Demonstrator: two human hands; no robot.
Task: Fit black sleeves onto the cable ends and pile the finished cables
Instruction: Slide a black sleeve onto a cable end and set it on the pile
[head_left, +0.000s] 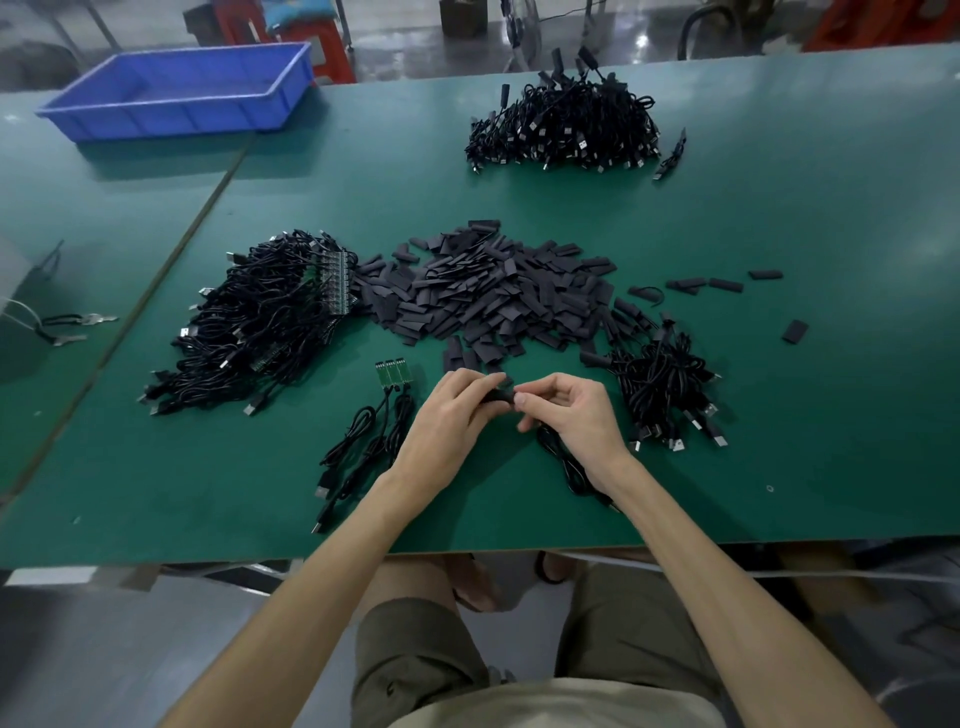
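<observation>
My left hand (452, 415) and my right hand (571, 410) meet over the table's near middle, both pinching one black sleeve (500, 396) between their fingertips. A black cable (566, 467) trails from under my right hand toward the table edge. Loose black sleeves (483, 291) lie in a wide heap just beyond my hands. Left of my hands lie three cables with small green boards (390, 375) at their ends. A big pile of such cables (260, 322) sits further left. A smaller pile of cables (665, 384) lies right of my right hand.
Another large heap of black cables (566, 124) sits at the far side of the green table (779, 467). A blue plastic bin (182, 93) stands at the far left. Pliers (78, 325) lie on the left table. My knees show below the near edge.
</observation>
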